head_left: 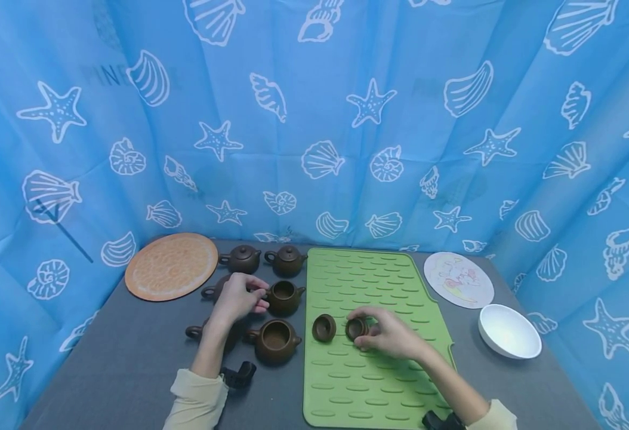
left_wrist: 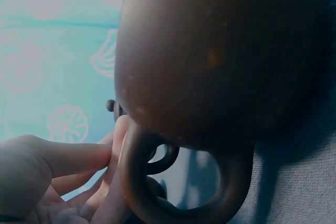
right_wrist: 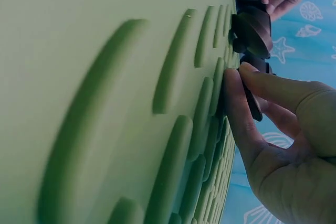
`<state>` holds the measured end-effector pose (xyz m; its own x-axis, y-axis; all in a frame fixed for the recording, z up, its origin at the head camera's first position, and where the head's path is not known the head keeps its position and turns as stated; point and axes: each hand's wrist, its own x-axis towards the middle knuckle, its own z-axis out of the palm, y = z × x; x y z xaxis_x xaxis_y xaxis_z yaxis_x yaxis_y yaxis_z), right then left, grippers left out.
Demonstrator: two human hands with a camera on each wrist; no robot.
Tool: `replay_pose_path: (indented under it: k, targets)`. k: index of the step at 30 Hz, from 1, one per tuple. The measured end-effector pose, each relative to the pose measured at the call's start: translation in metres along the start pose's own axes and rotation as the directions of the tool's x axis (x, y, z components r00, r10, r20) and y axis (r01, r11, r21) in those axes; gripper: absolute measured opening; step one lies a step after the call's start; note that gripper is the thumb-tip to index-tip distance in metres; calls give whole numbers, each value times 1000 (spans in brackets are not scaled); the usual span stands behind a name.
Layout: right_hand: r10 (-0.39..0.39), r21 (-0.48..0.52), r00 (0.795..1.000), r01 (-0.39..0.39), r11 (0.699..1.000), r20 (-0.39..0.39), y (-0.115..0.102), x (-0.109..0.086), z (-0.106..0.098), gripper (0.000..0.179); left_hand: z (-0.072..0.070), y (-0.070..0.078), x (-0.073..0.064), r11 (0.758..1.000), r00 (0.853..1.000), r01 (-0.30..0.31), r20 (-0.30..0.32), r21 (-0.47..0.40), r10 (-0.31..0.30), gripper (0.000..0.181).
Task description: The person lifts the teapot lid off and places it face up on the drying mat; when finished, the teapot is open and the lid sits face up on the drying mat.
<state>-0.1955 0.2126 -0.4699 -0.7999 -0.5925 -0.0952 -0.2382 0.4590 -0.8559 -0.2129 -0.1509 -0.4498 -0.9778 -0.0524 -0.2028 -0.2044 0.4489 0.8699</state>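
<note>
My left hand (head_left: 239,297) is at the handle of a brown open teapot (head_left: 284,306), thumb and fingers pinching there. In the left wrist view, the body of another teapot (left_wrist: 210,61) and its ring handle fill the foreground, hiding part of the fingers. On the green mat, my right hand (head_left: 387,334) grips a small brown teapot lid (head_left: 356,329), which lies underside up. A second lid (head_left: 324,328) lies beside it, also underside up, apart from the fingers. The right wrist view shows the gripped lid (right_wrist: 254,103) tilted between thumb and fingers.
Two lidded teapots (head_left: 241,259) stand at the back. Another open teapot (head_left: 275,341) is in front, and my left arm partly hides two more. The ridged green mat (head_left: 368,382) covers the middle right. An orange round mat (head_left: 170,266), a printed disc (head_left: 458,279) and a white bowl (head_left: 509,332) lie around.
</note>
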Motion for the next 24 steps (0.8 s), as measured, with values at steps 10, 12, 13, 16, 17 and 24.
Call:
replay_pose_path:
  k: [10, 12, 13, 16, 17, 24]
  targets:
    - [-25, -81, 999, 28, 996, 31, -2, 3, -3, 59, -16, 15, 4, 997, 998, -20, 62, 80, 15, 23]
    - [-23, -86, 999, 26, 996, 35, -3, 3, -4, 61, -22, 21, 6, 995, 997, -36, 77, 95, 29, 24]
    - [-24, -93, 999, 28, 995, 34, -4, 3, -5, 63, -26, 24, 7, 994, 996, -41, 83, 97, 33, 24]
    - [-29, -116, 999, 33, 993, 32, -7, 3, -9, 65, -37, 33, 11, 993, 993, -65, 100, 102, 54, 23]
    - [-28, -125, 999, 32, 992, 30, -8, 4, -10, 65, -40, 36, 13, 992, 992, -75, 105, 101, 64, 22]
    - [-44, -182, 999, 47, 982, 20, -17, 11, -22, 63, -54, 52, 27, 985, 978, -145, 161, 94, 129, 22]
